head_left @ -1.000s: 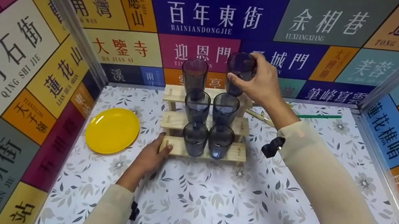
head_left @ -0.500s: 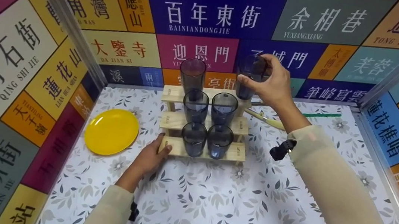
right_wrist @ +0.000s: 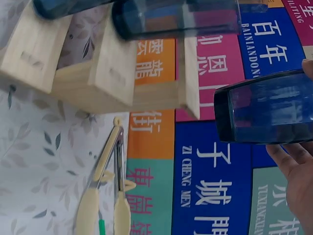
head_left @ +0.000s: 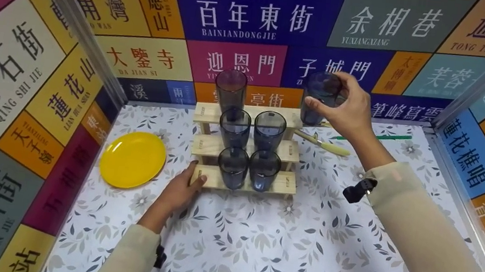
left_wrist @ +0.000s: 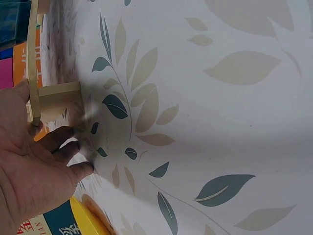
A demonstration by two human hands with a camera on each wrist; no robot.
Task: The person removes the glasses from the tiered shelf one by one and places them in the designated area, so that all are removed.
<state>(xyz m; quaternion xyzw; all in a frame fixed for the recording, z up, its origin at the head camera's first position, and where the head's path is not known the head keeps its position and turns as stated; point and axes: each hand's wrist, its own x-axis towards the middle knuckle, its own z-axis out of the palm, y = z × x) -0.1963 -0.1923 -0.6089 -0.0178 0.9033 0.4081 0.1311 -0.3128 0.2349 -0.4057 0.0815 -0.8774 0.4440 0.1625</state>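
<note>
My right hand (head_left: 353, 107) holds a dark blue drinking glass (head_left: 321, 88) between thumb and fingers, off the right end of the top step. In the right wrist view this glass (right_wrist: 269, 107) is apart from the wooden three-step rack (right_wrist: 115, 81). My left hand (head_left: 179, 188) pinches the left end of the rack's lowest step (head_left: 208, 181), thumb on top. Two glasses stand on that step, including a right one (head_left: 264, 170). Two more, one of them this right glass (head_left: 269, 132), are on the middle step. A single glass (head_left: 230, 91) stands on the top step's left.
A yellow plate (head_left: 132, 160) lies left of the rack. Tongs with cream ends (head_left: 334, 149) and a green stick (head_left: 395, 137) lie behind and right of it. Printed panels (head_left: 256, 14) wall the back and sides of the flower-patterned table surface (head_left: 247, 255).
My right hand has carried its glass rightward, from above the top step to beyond its right end. The left hand keeps its hold on the rack.
</note>
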